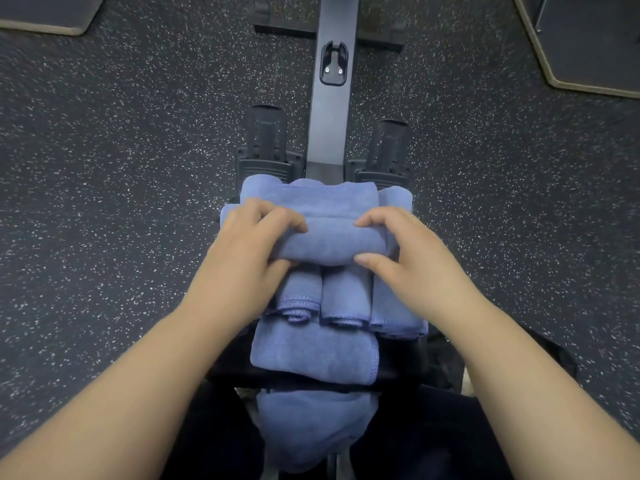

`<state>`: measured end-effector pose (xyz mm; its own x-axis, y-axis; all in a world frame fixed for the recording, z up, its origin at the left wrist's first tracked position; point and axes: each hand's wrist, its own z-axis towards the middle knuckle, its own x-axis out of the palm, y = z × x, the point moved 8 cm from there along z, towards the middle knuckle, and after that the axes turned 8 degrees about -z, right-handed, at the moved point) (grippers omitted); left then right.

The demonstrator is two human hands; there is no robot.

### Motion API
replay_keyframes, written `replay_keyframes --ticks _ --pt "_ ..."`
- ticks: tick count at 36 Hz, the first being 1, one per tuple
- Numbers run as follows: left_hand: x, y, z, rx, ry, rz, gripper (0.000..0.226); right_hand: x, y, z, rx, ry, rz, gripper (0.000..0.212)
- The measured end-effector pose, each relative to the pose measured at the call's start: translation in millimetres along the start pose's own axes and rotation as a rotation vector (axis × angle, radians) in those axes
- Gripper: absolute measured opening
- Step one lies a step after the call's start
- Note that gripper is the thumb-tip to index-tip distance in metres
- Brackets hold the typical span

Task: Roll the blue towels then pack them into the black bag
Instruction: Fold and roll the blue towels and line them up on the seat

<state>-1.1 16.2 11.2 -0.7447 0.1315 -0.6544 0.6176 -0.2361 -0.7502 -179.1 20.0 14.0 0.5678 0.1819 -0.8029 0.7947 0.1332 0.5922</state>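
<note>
The dark floor with little white specks [121, 168] fills most of the view. A long grey metal rail [329, 109] of an exercise machine runs up the middle, with two black foot rests [266, 140] beside it. Two dark mats with pale edges [595, 39] sit in the top corners.

The black padded bench [401, 362] sits low in the middle and carries the blue towels. A flat folded blue towel [311, 351] lies near the person, and another soft blue towel [311, 427] hangs lower down, partly dark and hard to see. Three small rolled blue towels [346, 296] lie side by side, touching each other. Farther away is a stack of folded blue towels [311, 199].

On top, across the middle, lies the half-rolled blue towel [329, 244]. The left hand [249, 247] is curled over its left end, fingers on top and thumb tucked under. The right hand [401, 251] is curled over its right end, fingertips on top and thumb pressed on the near side. Both hands grip the roll tight.

A bit of something black [554, 355] shows on the floor at the right, but I cannot tell if it is the bag.
</note>
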Motion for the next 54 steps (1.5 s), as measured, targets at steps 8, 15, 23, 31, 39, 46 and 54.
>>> replay_keyframes --ticks 8,15,23,31,39,46,54 --pt "-4 -1 -7 -0.051 0.103 -0.055 0.05 -3 2 -10 0.01 0.117 -0.007 0.035" --pt "-3 3 -6 -0.076 0.161 -0.075 0.045 3 1 -11 0.006 0.166 -0.005 0.026" --pt "1 4 -7 -0.078 0.093 0.032 0.029 14 -4 -1 0.063 0.09 -0.074 0.025" --pt "4 -6 -7 0.005 0.08 0.077 0.059 11 -2 5 0.099 -0.05 -0.215 0.029" --pt "7 -1 -5 -0.101 0.114 0.102 0.06 -8 1 -2 0.064 -0.431 -0.129 0.016" --pt "9 -2 -4 -0.221 0.024 0.108 0.037 -13 29 -10 -0.087 -0.556 -0.117 0.02" --pt "7 -2 -3 -0.221 -0.033 0.16 0.036 15 26 1 -0.116 -0.286 -0.144 0.033"
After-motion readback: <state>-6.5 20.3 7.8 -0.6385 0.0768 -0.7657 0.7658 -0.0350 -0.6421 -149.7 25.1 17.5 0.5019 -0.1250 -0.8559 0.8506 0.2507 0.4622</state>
